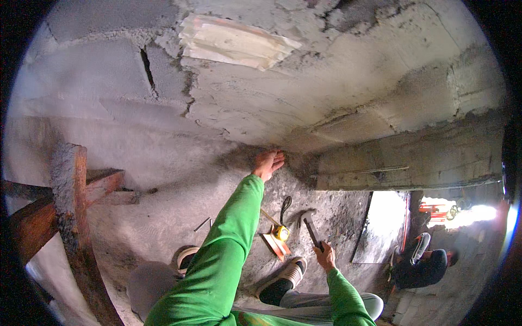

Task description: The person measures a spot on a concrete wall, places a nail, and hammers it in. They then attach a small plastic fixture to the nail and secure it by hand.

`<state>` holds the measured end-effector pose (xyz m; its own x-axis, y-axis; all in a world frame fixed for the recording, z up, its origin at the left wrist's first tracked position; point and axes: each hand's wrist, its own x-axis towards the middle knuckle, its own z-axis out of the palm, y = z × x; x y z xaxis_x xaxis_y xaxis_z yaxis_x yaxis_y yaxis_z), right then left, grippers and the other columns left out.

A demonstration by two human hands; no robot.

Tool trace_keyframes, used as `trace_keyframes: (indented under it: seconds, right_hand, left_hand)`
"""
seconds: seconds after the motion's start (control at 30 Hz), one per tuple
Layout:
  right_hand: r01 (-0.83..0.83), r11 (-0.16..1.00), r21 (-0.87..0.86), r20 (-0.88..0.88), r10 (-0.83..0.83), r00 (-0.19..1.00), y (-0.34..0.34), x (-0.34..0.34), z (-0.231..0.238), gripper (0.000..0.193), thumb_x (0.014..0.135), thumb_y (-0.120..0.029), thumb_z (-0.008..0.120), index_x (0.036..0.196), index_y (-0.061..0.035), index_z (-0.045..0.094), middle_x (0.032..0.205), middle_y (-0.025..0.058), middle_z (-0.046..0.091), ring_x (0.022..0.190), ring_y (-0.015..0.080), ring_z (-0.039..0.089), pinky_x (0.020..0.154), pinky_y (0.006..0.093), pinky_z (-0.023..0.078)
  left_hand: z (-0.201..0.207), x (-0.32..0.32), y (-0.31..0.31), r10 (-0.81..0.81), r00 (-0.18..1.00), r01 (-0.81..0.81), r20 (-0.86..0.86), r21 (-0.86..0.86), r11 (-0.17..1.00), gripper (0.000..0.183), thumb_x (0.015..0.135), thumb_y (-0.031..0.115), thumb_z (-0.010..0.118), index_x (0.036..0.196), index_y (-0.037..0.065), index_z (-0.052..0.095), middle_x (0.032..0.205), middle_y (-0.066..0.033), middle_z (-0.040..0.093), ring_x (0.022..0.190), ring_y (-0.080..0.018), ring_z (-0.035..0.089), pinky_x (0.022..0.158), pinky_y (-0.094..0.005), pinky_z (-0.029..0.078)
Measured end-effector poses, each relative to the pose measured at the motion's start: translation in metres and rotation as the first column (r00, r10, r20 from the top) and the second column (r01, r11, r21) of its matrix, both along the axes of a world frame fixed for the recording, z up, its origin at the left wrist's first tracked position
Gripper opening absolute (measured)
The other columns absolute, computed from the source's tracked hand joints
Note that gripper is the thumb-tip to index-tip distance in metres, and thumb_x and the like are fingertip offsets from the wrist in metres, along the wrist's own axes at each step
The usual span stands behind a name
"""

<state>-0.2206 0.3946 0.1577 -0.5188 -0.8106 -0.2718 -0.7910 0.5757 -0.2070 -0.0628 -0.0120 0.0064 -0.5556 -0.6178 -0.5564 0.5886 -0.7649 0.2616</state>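
Note:
My left hand (pixel 268 164) reaches forward to the foot of the rough plastered wall (pixel 261 103). Its fingers are curled together, and whatever they may hold is hidden. Lower and to the right, my right hand (pixel 325 256) grips a claw hammer (pixel 311 228) by its handle, head pointing away from me. Between my arms, a yellow tape measure (pixel 281 233) with a black strap (pixel 286 203) lies on the ground, a short length of blade out. An orange-brown flat piece (pixel 278 247) lies right beside it. Left of these is a thin metal piece (pixel 203 224), perhaps nails.
Rough wooden beams (pixel 73 217) cross at the left. A concrete ledge (pixel 408 155) runs along the right, with a pale board (pixel 380 225) below it. Another person (pixel 424 266) sits or crouches at the far right. My shoes (pixel 293 271) stand on the dusty floor.

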Motion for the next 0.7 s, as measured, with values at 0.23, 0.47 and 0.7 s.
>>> trace_keyframes:
  seconds: [0.23, 0.47, 0.7]
  right_hand:
    - [0.232, 0.972, 0.041, 0.089, -0.235, 0.968, 0.027, -0.006, -0.047, 0.022, 0.081, -0.029, 0.072, 0.091, -0.0103, 0.065, 0.078, 0.0158, 0.067, 0.072, 0.0358, 0.065, 0.068, 0.0433, 0.051]
    - [0.217, 0.976, -0.022, -0.009, -0.217, 0.976, 0.005, -0.004, -0.054, 0.042, 0.08, -0.028, 0.072, 0.116, -0.0079, 0.068, 0.106, 0.0205, 0.071, 0.104, 0.0371, 0.065, 0.092, 0.0438, 0.051]
    - [0.236, 0.441, -0.866, 0.233, -0.063, 0.97, -0.146, 0.004, 0.131, 0.043, 0.098, -0.016, 0.061, 0.136, 0.0006, 0.052, 0.073, -0.0032, 0.052, 0.06, 0.0045, 0.047, 0.052, 0.0211, 0.04]
  left_hand:
    - [-0.006, -0.005, 0.033, 0.282, 0.949, -0.243, -0.142, 0.241, 0.94, 0.029, 0.094, 0.007, 0.052, 0.122, 0.0, 0.053, 0.114, -0.0154, 0.064, 0.105, -0.0292, 0.063, 0.095, -0.0471, 0.056]
    - [0.059, -0.027, 0.063, 0.267, 0.915, -0.203, -0.302, 0.227, 0.953, 0.025, 0.083, 0.002, 0.06, 0.108, 0.004, 0.056, 0.117, -0.0138, 0.064, 0.112, -0.0308, 0.058, 0.104, -0.0502, 0.047]
    - [0.13, -0.038, 0.083, 0.298, 0.737, -0.167, -0.606, 0.265, 0.95, 0.018, 0.091, 0.014, 0.067, 0.107, 0.007, 0.063, 0.114, -0.0095, 0.066, 0.133, -0.027, 0.046, 0.116, -0.0542, 0.033]
